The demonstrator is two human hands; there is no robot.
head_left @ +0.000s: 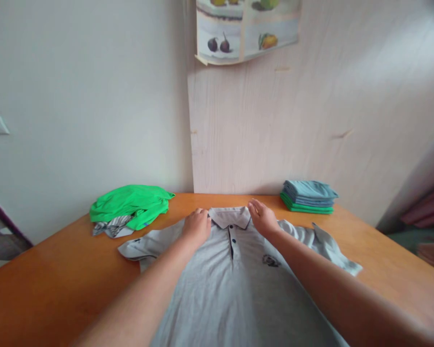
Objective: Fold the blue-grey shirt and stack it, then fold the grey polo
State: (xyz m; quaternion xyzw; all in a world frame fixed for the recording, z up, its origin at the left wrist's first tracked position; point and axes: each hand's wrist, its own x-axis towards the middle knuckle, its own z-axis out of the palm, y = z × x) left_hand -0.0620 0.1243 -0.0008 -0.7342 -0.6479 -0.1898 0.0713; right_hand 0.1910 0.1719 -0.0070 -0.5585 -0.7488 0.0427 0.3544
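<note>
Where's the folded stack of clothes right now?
In the head view, the folded stack sits on the right, near the far edge of the table, to the right of the right hand.

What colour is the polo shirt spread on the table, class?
The polo shirt is light grey, with a dark chest print; the head view shows it best.

Hands (197,226) (264,220) flank the collar (240,219) of a gray shirt (217,289).

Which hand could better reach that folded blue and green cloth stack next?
Probably the right hand: it is beside the collar of the grey polo shirt, nearer the stack. The left hand is nearer the crumpled bright green cloth.
</note>
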